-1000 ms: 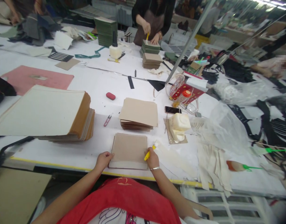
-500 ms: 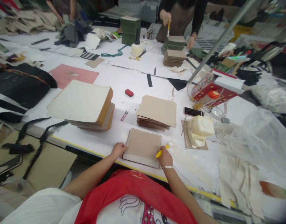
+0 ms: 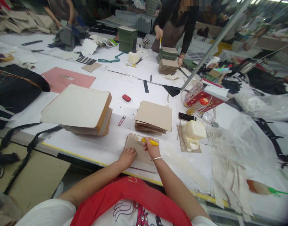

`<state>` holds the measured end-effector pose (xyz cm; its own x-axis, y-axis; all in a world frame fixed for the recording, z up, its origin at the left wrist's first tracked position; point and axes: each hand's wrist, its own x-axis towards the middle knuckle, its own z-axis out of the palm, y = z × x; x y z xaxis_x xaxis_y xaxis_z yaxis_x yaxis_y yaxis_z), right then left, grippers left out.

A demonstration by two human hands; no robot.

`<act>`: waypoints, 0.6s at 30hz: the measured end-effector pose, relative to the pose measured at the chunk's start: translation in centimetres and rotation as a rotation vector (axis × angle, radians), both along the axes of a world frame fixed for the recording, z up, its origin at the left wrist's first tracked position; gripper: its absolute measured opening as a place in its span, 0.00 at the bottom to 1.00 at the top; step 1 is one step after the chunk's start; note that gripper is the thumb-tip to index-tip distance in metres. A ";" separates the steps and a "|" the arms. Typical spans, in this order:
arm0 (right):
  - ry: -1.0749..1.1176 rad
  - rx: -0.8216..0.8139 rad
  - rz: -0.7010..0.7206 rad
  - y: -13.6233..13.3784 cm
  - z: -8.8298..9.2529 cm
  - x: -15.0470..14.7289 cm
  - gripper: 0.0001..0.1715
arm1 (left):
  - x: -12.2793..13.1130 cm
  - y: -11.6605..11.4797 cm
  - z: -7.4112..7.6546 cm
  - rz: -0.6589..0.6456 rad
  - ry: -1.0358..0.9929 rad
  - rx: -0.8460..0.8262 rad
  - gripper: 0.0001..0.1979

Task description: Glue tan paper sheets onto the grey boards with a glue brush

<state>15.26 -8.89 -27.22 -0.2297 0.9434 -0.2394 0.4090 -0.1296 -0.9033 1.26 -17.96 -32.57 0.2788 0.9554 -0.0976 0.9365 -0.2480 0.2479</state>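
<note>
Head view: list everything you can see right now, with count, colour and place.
tan panel: one, at the table edge, under both hands
yellow brush: one, on the panel
tan stack: one, behind the panel
large stack: one, cream-topped, left
white jug: one, right of the panel
phone: one, dark, behind the jug
snips: one, pink, between the stacks
left hand: pressing on the panel
right hand: gripping the brush
</note>
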 end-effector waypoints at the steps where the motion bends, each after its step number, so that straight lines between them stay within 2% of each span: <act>1: 0.006 -0.027 0.017 0.3 -0.4 -1.4 0.20 | 0.1 0.0 -0.1 0.009 0.010 -0.014 0.11; 4: -0.059 -0.024 0.046 1.1 -1.9 -3.9 0.14 | 0.1 0.1 0.0 0.007 0.022 -0.024 0.11; 7: -0.099 -0.030 0.015 1.7 -3.1 -3.1 0.13 | -0.1 0.1 0.1 0.004 0.020 -0.033 0.11; 12: -0.086 -0.092 -0.240 2.1 -4.0 4.0 0.14 | -0.1 0.0 -0.1 0.016 0.021 -0.027 0.11; 18: -0.081 -0.042 -0.434 0.1 -2.9 13.0 0.21 | 0.0 0.0 -0.8 -0.011 0.025 -0.047 0.14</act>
